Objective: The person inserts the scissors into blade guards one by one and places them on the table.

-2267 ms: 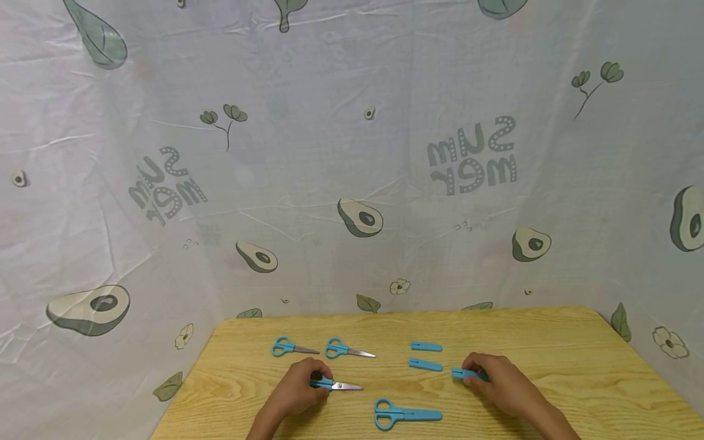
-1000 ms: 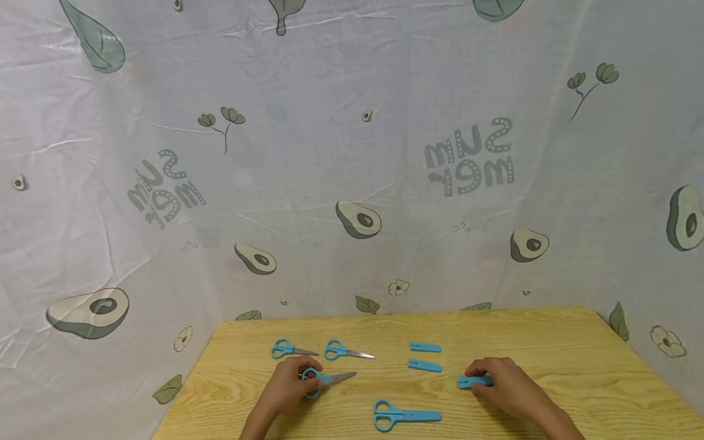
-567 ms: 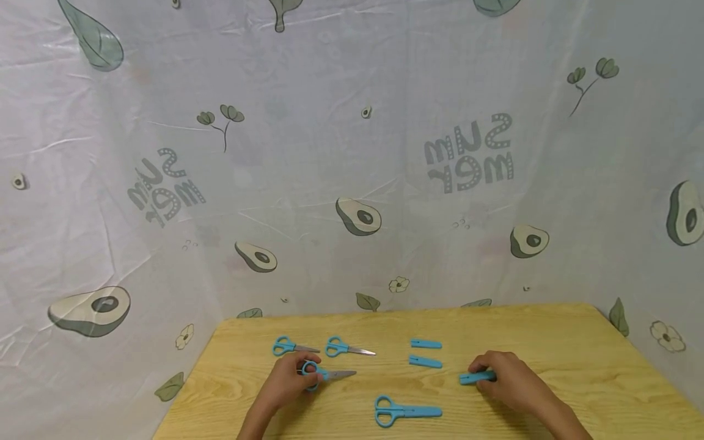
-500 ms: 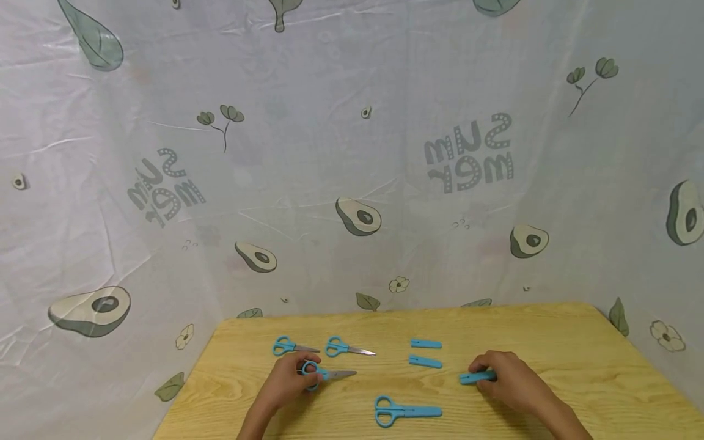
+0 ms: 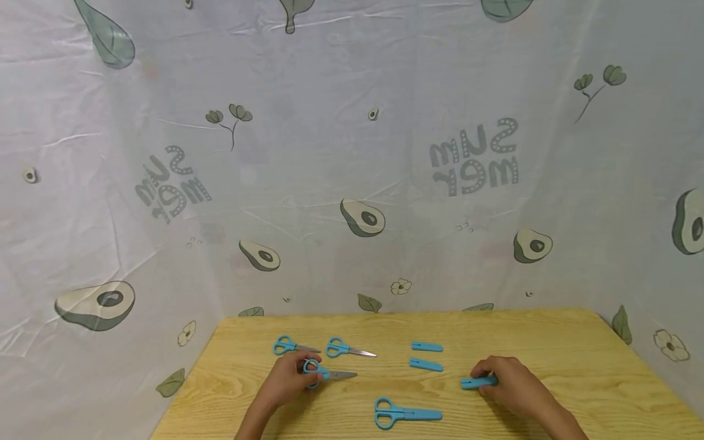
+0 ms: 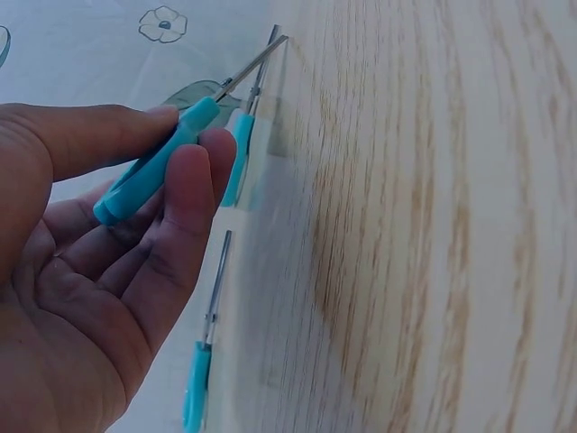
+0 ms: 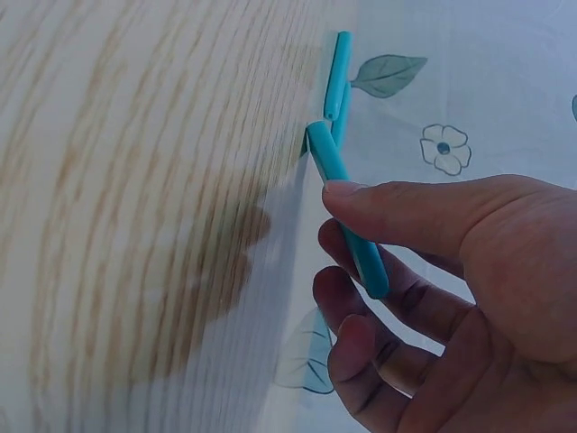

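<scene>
My left hand (image 5: 287, 380) pinches a pair of scissors (image 6: 153, 171) by its blue handles, between thumb and fingertips, with the bare blades pointing right. In my right hand (image 5: 508, 382) a blue scissors sheath (image 7: 347, 212) is pinched between thumb and index finger, its slotted end facing left. Two more bare-bladed scissors lie behind my left hand, one at the left (image 5: 284, 345) and another (image 5: 338, 348) to its right. Two loose blue sheaths, a rear one (image 5: 426, 346) and a front one (image 5: 426, 365), lie left of my right hand.
Sheathed blue scissors (image 5: 407, 414) lie at the front middle, between my hands. All of it is on a wood-grain table (image 5: 522, 333). A pale printed curtain (image 5: 308, 153) hangs behind the table and along both sides.
My left hand has drawn the scissors slightly left, and its grip shows more of the handle loops. My right hand has shifted a little right with the sheath. In the last half second both barely move.
</scene>
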`<state>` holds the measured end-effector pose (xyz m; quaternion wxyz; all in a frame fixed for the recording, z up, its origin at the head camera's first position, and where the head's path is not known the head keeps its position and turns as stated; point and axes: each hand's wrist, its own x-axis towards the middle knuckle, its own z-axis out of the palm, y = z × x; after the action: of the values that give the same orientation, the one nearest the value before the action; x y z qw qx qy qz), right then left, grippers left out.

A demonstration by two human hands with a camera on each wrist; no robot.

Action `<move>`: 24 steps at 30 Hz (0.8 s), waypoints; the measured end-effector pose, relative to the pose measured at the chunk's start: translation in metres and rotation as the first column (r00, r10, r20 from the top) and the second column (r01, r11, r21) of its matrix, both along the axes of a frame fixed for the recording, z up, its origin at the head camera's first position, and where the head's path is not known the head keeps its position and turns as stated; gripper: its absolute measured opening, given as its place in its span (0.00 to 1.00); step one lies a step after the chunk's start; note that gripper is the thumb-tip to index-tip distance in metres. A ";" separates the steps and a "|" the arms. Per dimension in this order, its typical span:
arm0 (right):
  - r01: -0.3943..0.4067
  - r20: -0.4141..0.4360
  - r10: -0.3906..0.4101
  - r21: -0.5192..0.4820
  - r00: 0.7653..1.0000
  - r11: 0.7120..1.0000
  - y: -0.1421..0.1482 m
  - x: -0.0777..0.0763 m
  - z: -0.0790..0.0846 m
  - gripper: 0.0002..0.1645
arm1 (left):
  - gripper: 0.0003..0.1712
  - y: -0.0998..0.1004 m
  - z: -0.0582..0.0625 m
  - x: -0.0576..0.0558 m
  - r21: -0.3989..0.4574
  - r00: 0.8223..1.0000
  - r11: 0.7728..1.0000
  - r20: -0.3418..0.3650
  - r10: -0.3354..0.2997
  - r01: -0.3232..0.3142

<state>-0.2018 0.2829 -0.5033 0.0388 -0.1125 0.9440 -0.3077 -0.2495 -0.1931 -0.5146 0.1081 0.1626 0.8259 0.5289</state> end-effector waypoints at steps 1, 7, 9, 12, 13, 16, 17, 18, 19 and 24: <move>0.001 0.001 -0.001 0.001 1.000 1.000 0.000 0.000 0.000 0.11 | 0.22 0.000 0.000 0.000 0.001 1.000 1.000 -0.001 -0.003 0.003; 0.010 0.029 -0.010 -0.003 1.000 1.000 -0.001 -0.002 -0.001 0.12 | 0.23 -0.002 0.001 -0.001 0.018 1.000 1.000 0.003 0.003 -0.003; 0.004 0.032 -0.004 -0.004 0.999 1.000 -0.001 -0.003 -0.002 0.12 | 0.23 -0.002 0.000 -0.001 0.026 1.000 1.000 0.014 0.005 -0.005; -0.008 0.035 0.009 -0.010 0.999 1.000 0.000 -0.002 -0.002 0.12 | 0.24 -0.002 0.000 -0.001 0.032 1.000 0.999 0.027 -0.004 0.004; -0.010 0.035 0.011 -0.014 0.999 1.000 0.001 -0.002 -0.002 0.12 | 0.24 -0.002 0.000 -0.001 0.031 1.000 1.000 0.029 -0.008 0.007; 0.002 0.052 -0.001 -0.027 0.999 1.000 -0.001 -0.001 -0.002 0.12 | 0.24 -0.002 0.000 -0.001 0.030 0.999 0.999 0.032 -0.014 0.014; 0.015 0.060 -0.013 -0.030 0.998 0.999 -0.002 -0.001 -0.002 0.12 | 0.23 -0.003 0.000 -0.001 0.029 0.999 0.999 0.032 -0.017 0.016; 0.030 0.068 -0.028 -0.031 0.997 0.999 -0.003 -0.001 -0.002 0.12 | 0.22 -0.003 0.000 -0.001 0.029 0.999 0.999 0.034 -0.018 0.017; 0.043 0.077 -0.041 -0.030 0.996 0.999 -0.004 -0.001 -0.002 0.12 | 0.22 -0.003 0.000 -0.001 0.030 0.999 0.999 0.037 -0.021 0.019; 0.064 0.080 -0.063 -0.010 0.995 0.998 -0.006 0.001 -0.001 0.12 | 0.21 -0.005 -0.002 -0.003 0.029 0.999 0.999 0.037 -0.038 0.037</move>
<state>-0.2010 0.2774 -0.5041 0.0659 -0.0701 0.9429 -0.3189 -0.2528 -0.1978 -0.5165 0.1310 0.1696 0.8130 0.5414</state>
